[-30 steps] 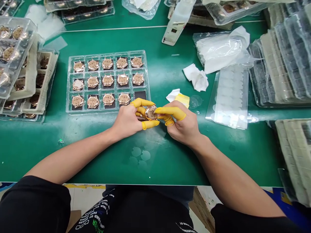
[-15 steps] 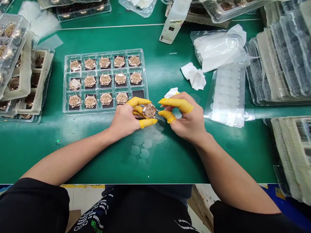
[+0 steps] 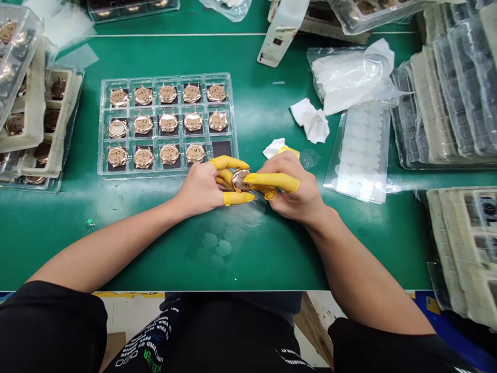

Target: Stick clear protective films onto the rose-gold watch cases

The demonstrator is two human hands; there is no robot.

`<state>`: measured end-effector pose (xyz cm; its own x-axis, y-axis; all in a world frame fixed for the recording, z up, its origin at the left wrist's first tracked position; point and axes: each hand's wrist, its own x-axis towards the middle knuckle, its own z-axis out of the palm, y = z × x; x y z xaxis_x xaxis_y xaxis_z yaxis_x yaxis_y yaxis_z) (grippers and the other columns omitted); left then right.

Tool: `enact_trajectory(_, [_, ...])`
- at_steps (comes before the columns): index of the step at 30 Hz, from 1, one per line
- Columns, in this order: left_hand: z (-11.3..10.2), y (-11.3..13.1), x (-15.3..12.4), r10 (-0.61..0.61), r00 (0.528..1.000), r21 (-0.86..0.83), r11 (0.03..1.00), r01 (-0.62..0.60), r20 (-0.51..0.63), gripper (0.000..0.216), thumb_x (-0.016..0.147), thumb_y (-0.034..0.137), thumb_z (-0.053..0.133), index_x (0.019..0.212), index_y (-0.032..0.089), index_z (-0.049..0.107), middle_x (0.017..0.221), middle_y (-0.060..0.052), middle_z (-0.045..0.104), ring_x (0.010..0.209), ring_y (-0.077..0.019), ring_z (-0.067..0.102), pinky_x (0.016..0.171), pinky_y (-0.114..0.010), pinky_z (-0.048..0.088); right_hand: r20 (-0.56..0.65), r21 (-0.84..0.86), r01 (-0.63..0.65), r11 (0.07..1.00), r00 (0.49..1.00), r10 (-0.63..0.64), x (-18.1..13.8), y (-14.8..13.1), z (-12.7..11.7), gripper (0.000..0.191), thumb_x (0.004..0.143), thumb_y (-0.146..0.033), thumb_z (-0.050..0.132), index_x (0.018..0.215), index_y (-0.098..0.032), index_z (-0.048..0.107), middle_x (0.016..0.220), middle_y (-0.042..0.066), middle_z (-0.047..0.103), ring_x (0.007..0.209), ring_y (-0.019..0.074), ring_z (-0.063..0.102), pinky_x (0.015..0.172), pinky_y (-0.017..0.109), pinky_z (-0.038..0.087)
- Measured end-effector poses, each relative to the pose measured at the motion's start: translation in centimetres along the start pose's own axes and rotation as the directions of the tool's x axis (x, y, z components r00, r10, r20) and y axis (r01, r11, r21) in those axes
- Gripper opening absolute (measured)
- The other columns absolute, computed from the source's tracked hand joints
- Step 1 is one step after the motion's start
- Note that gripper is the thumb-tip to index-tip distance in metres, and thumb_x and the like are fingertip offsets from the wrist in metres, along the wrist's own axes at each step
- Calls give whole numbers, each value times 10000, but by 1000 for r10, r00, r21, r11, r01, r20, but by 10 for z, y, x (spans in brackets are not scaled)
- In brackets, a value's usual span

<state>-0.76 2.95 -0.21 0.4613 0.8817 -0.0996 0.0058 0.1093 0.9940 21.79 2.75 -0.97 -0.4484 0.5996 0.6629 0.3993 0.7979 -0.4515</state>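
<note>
Between the yellow-cotted fingers of my left hand [image 3: 202, 189] is a rose-gold watch case [image 3: 240, 180], its printed back facing up. My right hand [image 3: 293, 186], also in yellow finger cots, lays its index finger on that back; the other fingers are curled, and whether they pinch anything is hidden. Behind my left hand lies a clear plastic tray [image 3: 166, 171] of similar watch cases, each on a dark pad. Its front right compartment shows only a dark pad [image 3: 221, 149]. Round clear films [image 3: 217, 243] lie on the green table [image 3: 155, 259] in front of my hands.
White crumpled wipes [image 3: 310, 120] and a plastic bag of white material [image 3: 345, 77] lie beyond my right hand. A sheet of clear stickers [image 3: 359, 155] is nearby. Stacked trays stand at left [image 3: 58, 129] and right [image 3: 438, 114]. A white dispenser-like strip [image 3: 283, 33] lies at the back.
My right hand has moved left, and its index finger has come down onto the watch back. My left hand still holds the watch case, slightly further right in view.
</note>
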Motion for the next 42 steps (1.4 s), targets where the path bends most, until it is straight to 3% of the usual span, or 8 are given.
enact_trajectory(5, [0,1,-1,-4,1000,2,1000,4,22,576,611,268,960,1131,174,732,877,-24,794,766,-164,768,737,-289,665,75,66,3,998,997,-8,1,-2,-3,332,1025,-242,611,1290,-426,689,929,12,721,848,195,632,754,396,544])
enact_trajectory(9, [0,2,-3,-24,999,24,999,23,39,579,619,279,964,1143,182,737,858,-13,784,753,-164,769,729,-285,665,112,56,-9,998,994,3,-1,-1,-8,313,1029,-267,615,1285,-432,686,915,12,721,859,204,615,774,412,547])
enact_trajectory(16, [-2,2,-3,-18,994,95,995,8,106,580,621,308,971,1144,192,746,801,12,768,734,-163,757,750,-301,673,245,-22,16,1000,970,-10,1,-5,-15,330,1087,-256,464,1221,-407,724,910,25,757,914,212,627,772,417,548])
enact_trajectory(29, [-5,1,-1,39,985,173,982,-68,167,576,643,359,964,1149,184,752,858,-13,779,758,-164,747,779,-307,664,327,-48,58,997,944,-39,11,-16,-27,300,1106,-293,479,1199,-382,750,1012,6,817,911,197,664,761,386,526])
enact_trajectory(32, [-5,1,-1,39,985,179,981,-70,171,583,642,370,965,1151,180,754,860,-11,774,745,-150,735,762,-290,653,324,-43,86,995,944,-68,10,-15,-24,289,1105,-275,475,1192,-360,738,1011,17,805,908,195,661,761,379,530])
enact_trajectory(36, [-4,5,-3,14,989,170,985,-39,146,571,641,338,961,1145,174,751,831,7,769,743,-142,738,757,-272,651,279,-25,131,991,953,-119,9,-13,-21,336,1063,-119,466,1245,-309,676,988,37,782,861,186,640,734,360,519])
enact_trajectory(42, [-2,6,-4,-1,992,137,990,-16,123,571,648,295,954,1163,168,745,840,-2,796,769,-157,775,793,-283,671,217,35,67,997,973,-73,9,-11,-21,367,1019,-63,452,1196,-302,667,986,35,746,822,173,631,704,344,526])
